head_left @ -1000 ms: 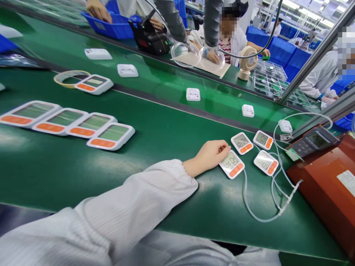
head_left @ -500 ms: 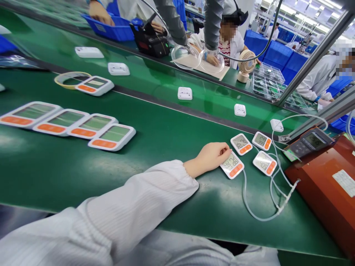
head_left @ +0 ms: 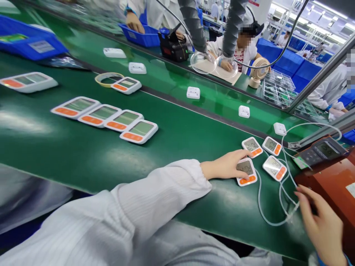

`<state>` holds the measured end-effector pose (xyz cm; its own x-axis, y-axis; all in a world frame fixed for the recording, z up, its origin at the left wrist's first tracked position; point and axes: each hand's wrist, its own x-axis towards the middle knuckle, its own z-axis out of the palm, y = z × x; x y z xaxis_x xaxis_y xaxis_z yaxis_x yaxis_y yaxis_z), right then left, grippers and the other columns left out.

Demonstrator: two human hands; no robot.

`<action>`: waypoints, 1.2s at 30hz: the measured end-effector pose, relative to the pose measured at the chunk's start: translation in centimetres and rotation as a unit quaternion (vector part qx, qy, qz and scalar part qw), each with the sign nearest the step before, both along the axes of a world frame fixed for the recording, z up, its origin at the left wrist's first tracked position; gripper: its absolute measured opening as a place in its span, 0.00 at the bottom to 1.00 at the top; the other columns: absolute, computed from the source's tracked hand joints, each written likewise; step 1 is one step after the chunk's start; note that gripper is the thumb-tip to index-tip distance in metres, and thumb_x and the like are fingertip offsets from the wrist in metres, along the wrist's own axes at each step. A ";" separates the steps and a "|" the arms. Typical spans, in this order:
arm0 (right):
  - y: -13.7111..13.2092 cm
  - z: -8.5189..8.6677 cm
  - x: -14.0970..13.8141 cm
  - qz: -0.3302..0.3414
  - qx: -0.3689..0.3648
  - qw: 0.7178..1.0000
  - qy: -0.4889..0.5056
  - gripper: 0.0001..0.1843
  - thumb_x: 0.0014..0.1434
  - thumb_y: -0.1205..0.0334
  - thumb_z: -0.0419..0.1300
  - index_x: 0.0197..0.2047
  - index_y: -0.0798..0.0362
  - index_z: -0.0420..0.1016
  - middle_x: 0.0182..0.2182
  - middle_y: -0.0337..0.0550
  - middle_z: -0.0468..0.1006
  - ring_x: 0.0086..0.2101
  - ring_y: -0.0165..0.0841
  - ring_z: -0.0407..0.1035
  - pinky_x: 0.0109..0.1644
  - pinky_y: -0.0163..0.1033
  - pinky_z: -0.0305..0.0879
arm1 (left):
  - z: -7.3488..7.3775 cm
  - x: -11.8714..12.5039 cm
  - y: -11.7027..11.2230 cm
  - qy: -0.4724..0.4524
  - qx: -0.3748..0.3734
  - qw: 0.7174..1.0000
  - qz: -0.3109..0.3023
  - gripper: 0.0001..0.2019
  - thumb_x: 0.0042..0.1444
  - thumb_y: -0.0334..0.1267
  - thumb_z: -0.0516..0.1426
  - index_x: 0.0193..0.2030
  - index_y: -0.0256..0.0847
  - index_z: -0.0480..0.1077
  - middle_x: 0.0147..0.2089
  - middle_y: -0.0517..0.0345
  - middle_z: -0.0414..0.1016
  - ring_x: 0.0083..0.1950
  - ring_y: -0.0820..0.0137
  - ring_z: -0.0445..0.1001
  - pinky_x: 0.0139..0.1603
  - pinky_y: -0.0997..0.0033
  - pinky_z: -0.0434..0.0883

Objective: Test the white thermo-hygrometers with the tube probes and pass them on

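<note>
My left hand (head_left: 229, 165) spans a white digital meter (head_left: 245, 168) with a grey screen and orange buttons. Its thumb lies on the meter's front, and its fingers reach the upper edge. Close around are several similar meters, among them one at the top (head_left: 252, 147) and one at the right (head_left: 274, 168). Thin clear tubes (head_left: 260, 207) run from the meters to a junction. My right hand (head_left: 323, 221) hovers beside that junction at the lower right, fingers curved and apart, with nothing visible in them. Whether its fingertips touch the tube cannot be made out.
Several larger white meters (head_left: 138, 132) lie overlapping in a row at the left. Behind them is a tape roll (head_left: 108, 79). White housings (head_left: 193, 92) sit along the belt beyond. An orange-brown box (head_left: 330, 177) with a handheld instrument (head_left: 318, 151) stands right. Co-workers sit opposite.
My left hand has spread from a closed pose at the meter's corner to a grip across it. My right hand has entered from the lower right. The view has shifted left.
</note>
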<state>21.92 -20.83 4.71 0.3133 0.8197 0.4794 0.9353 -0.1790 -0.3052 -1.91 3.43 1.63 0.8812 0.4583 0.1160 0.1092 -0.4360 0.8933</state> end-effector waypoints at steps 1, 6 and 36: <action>2.5 -0.3 -0.8 0.054 -0.040 0.997 0.024 0.18 0.71 0.47 0.55 0.50 0.50 0.78 0.44 0.46 0.81 0.38 0.40 0.77 0.41 0.40 0.71 | -0.1 0.1 -0.1 -0.020 -0.034 0.999 0.001 0.32 0.49 0.42 0.70 0.59 0.42 0.66 0.57 0.49 0.73 0.54 0.60 0.74 0.53 0.63 0.70; 12.6 -1.4 -4.9 0.231 -0.141 0.951 0.152 0.16 0.68 0.58 0.51 0.49 0.52 0.77 0.38 0.45 0.81 0.31 0.37 0.74 0.37 0.40 0.70 | -0.3 0.5 0.2 -0.138 -0.247 0.959 0.028 0.36 0.43 0.37 0.72 0.58 0.40 0.64 0.41 0.56 0.78 0.40 0.67 0.77 0.45 0.66 0.72; 12.4 -3.1 -5.8 0.181 -0.032 0.976 0.112 0.13 0.67 0.60 0.53 0.33 0.54 0.74 0.26 0.38 0.74 0.25 0.32 0.66 0.31 0.35 0.56 | -0.8 0.6 0.3 -0.104 -0.464 0.880 -0.003 0.45 0.37 0.36 0.75 0.62 0.45 0.61 0.43 0.57 0.74 0.38 0.70 0.76 0.37 0.69 0.74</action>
